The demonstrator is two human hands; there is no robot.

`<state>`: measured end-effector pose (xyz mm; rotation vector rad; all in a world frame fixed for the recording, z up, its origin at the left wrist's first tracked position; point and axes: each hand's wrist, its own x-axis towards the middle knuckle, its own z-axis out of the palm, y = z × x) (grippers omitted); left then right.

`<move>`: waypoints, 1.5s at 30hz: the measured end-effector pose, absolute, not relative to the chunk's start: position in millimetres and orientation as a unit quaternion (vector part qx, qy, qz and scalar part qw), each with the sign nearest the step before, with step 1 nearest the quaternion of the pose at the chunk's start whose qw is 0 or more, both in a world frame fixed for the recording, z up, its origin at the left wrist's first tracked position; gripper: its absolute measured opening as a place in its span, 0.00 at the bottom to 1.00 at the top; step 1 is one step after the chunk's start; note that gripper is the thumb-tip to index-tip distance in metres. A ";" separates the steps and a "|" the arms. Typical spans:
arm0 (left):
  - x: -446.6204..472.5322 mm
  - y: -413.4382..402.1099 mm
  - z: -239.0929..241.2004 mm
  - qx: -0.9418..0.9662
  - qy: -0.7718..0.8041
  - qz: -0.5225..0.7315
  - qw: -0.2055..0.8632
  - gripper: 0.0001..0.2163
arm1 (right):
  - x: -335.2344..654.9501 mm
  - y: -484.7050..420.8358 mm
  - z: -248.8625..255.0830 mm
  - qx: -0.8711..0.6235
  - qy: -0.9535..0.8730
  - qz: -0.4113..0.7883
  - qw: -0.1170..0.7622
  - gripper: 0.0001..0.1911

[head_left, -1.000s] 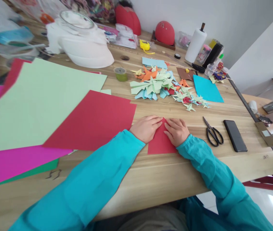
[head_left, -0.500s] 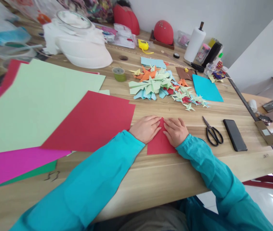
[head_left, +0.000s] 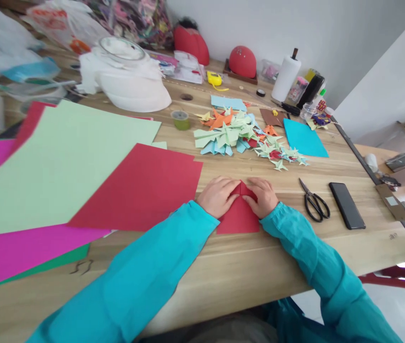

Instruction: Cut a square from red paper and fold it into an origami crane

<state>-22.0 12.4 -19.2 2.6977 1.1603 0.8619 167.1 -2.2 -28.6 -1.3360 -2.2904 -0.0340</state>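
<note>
**Both hands flat on a small red paper, centre of frame**

At far left, big sheets overlap on the wooden table point(head_left: 223, 281): a magenta sheet point(head_left: 27, 247), a pale green sheet point(head_left: 63, 157) and a large red sheet point(head_left: 141, 186). Just right of these, the left hand point(head_left: 218, 195) presses its spread fingers on the folded red paper point(head_left: 240, 219), gripping nothing. The right hand point(head_left: 263, 196) does the same on the paper's other side. Above them lies a heap of folded paper shapes point(head_left: 238, 136). At right are scissors point(head_left: 312, 202), then a black phone point(head_left: 347, 206).
</note>
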 end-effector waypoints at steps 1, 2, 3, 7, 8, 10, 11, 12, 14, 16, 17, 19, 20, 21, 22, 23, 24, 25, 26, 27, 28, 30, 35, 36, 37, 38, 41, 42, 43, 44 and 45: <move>-20.9 11.3 -18.4 0.883 0.377 0.279 0.031 0.14 | 166.6 -1.5 -28.6 -0.492 -0.837 -0.015 0.241 0.16; -19.9 10.0 -17.7 0.885 0.375 0.276 0.023 0.14 | 165.6 -1.0 -28.1 -0.496 -0.835 -0.020 0.235 0.14; -19.0 8.8 -17.2 0.885 0.374 0.277 0.019 0.14 | 164.4 -0.6 -27.2 -0.499 -0.835 -0.026 0.229 0.13; -16.7 7.0 -18.7 0.839 0.423 0.333 0.073 0.15 | 159.4 0.1 -22.8 -0.502 -0.836 -0.044 0.217 0.14; -16.1 7.7 -19.5 0.813 0.446 0.358 0.106 0.15 | 158.6 0.4 -21.9 -0.509 -0.830 -0.048 0.223 0.14; -14.3 10.3 -19.8 0.740 0.495 0.407 0.202 0.17 | 157.4 0.9 -20.1 -0.532 -0.807 -0.055 0.252 0.15; -13.1 11.9 -18.9 0.693 0.514 0.432 0.264 0.20 | 156.7 0.9 -19.0 -0.542 -0.792 -0.058 0.274 0.16; -11.9 13.3 -17.2 0.643 0.524 0.453 0.327 0.22 | 155.9 0.8 -17.5 -0.549 -0.778 -0.060 0.300 0.17; -9.8 15.2 -11.5 0.560 0.519 0.479 0.433 0.26 | 153.5 -0.2 -13.4 -0.543 -0.759 -0.058 0.355 0.18; -8.7 14.8 -4.3 0.525 0.502 0.480 0.492 0.25 | 150.6 -2.0 -7.8 -0.515 -0.755 -0.034 0.406 0.17; -8.7 13.7 -0.8 0.517 0.494 0.478 0.511 0.24 | 149.2 -2.9 -4.7 -0.498 -0.754 -0.008 0.428 0.17; -9.0 10.2 4.4 0.497 0.479 0.478 0.543 0.23 | 147.3 -3.9 1.0 -0.484 -0.729 0.077 0.478 0.17; -9.2 8.3 5.9 0.484 0.470 0.483 0.558 0.22 | 147.0 -3.6 3.3 -0.488 -0.700 0.135 0.504 0.17; -9.4 6.5 6.6 0.473 0.461 0.489 0.570 0.22 | 147.1 -2.9 5.0 -0.496 -0.660 0.208 0.525 0.18; -9.5 5.1 6.6 0.466 0.453 0.493 0.578 0.22 | 147.7 -1.9 5.9 -0.502 -0.615 0.285 0.536 0.19; -9.6 4.3 6.0 0.464 0.448 0.494 0.583 0.22 | 148.6 -0.6 6.2 -0.504 -0.575 0.358 0.536 0.19; -9.6 4.0 4.9 0.465 0.446 0.493 0.584 0.21 | 149.7 0.5 5.7 -0.500 -0.546 0.417 0.527 0.19; -9.6 4.4 3.5 0.465 0.448 0.490 0.585 0.21 | 150.9 1.5 4.6 -0.494 -0.530 0.461 0.512 0.19; -9.6 5.3 1.9 0.465 0.449 0.485 0.589 0.21 | 152.1 2.2 3.1 -0.490 -0.521 0.488 0.500 0.20; -9.6 6.8 0.2 0.463 0.449 0.478 0.596 0.21 | 153.2 2.6 1.3 -0.488 -0.518 0.502 0.492 0.20; -9.5 8.5 -1.5 0.458 0.449 0.473 0.604 0.21 | 154.2 2.7 -0.6 -0.487 -0.516 0.507 0.489 0.19; -9.0 12.1 -4.7 0.445 0.444 0.470 0.620 0.22 | 155.9 2.3 -3.6 -0.487 -0.506 0.520 0.486 0.19; -7.0 17.6 -11.3 0.403 0.437 0.488 0.639 0.21 | 158.8 1.0 -5.9 -0.489 -0.482 0.540 0.487 0.16; -6.8 17.8 -12.3 0.400 0.436 0.485 0.644 0.21 | 158.9 0.7 -5.8 -0.486 -0.480 0.546 0.485 0.16; -6.8 17.8 -13.3 0.400 0.436 0.481 0.647 0.20 | 158.9 0.4 -5.8 -0.482 -0.479 0.553 0.483 0.15; -7.0 17.6 -14.1 0.402 0.436 0.478 0.648 0.20 | 158.8 0.0 -5.9 -0.479 -0.477 0.559 0.480 0.15; -8.2 17.0 -15.3 0.406 0.447 0.472 0.642 0.18 | 158.4 -0.4 -6.7 -0.475 -0.466 0.576 0.475 0.14; -8.7 16.9 -15.5 0.406 0.450 0.470 0.642 0.18 | 158.3 -0.2 -7.2 -0.474 -0.462 0.582 0.473 0.14; -9.0 17.0 -15.5 0.404 0.452 0.466 0.644 0.18 | 158.3 0.2 -7.7 -0.471 -0.460 0.587 0.471 0.14; -9.3 17.3 -15.4 0.402 0.453 0.463 0.647 0.18 | 158.3 0.7 -8.1 -0.469 -0.460 0.590 0.470 0.13; -9.5 17.6 -15.4 0.399 0.455 0.461 0.649 0.19 | 158.3 1.3 -8.6 -0.467 -0.460 0.593 0.468 0.13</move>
